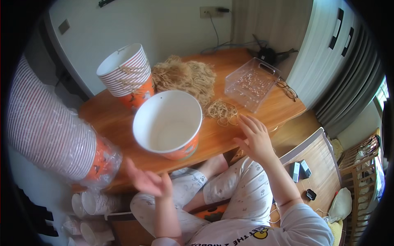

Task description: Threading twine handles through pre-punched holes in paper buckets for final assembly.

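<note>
Right of the white paper bucket (167, 123), right hand (255, 138) spread open, fingers apart, empty, hovering just short of loose rubber bands (221, 110). Below the bucket, left hand (147, 181) open too, palm up, holding nothing. Behind the bucket, heaped bands (184, 76), stacked striped buckets (127, 74); farther right, clear plastic box (251, 84) on the wooden table (111, 117).

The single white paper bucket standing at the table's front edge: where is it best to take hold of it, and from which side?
Probably at the rim of the paper bucket, from above on its near side: it stands upright with its mouth open and appears empty, so fingers can hook over the edge. Both the left hand and right hand are open.
</note>
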A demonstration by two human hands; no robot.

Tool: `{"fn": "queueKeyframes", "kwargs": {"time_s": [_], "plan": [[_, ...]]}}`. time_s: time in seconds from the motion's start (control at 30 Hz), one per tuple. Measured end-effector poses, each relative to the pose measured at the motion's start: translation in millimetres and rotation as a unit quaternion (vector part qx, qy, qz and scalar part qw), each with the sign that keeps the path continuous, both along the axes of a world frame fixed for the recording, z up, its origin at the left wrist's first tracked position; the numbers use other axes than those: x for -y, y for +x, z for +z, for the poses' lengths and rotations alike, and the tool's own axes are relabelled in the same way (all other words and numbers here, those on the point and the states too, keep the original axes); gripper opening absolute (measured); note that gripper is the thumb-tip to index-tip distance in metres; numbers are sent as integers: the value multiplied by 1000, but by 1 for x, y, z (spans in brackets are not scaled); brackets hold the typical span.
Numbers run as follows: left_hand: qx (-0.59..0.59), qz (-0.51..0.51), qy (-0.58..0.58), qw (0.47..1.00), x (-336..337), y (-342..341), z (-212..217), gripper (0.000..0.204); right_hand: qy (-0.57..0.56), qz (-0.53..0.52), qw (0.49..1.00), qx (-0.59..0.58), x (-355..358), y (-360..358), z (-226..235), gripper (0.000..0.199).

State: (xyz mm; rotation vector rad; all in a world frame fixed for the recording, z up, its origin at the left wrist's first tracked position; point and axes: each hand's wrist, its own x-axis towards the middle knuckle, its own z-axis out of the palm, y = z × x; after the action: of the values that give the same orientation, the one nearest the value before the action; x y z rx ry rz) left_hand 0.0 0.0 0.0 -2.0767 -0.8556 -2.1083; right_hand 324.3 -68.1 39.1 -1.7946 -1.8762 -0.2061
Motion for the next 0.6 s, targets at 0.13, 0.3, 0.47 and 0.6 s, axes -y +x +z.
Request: {"fn": "queueKeyframes", "kwargs": {"time_s": [0.13,0.3,0.47,0.6], "plan": [[-46,-92,102,989,34,35,-11,26,-33,26,999,28,-6,-1,7,57],[-187,-291,-135,928,40,84,23,35,68,52,996,-21,15,-1,-25,34],[-255,-264,-198,909,4,150,46,37,130,64,989,-39,13,3,-32,25],[-311,-270,-259,874,-33,183,32,31,145,76,983,-85,17,8,-25,12]]}}
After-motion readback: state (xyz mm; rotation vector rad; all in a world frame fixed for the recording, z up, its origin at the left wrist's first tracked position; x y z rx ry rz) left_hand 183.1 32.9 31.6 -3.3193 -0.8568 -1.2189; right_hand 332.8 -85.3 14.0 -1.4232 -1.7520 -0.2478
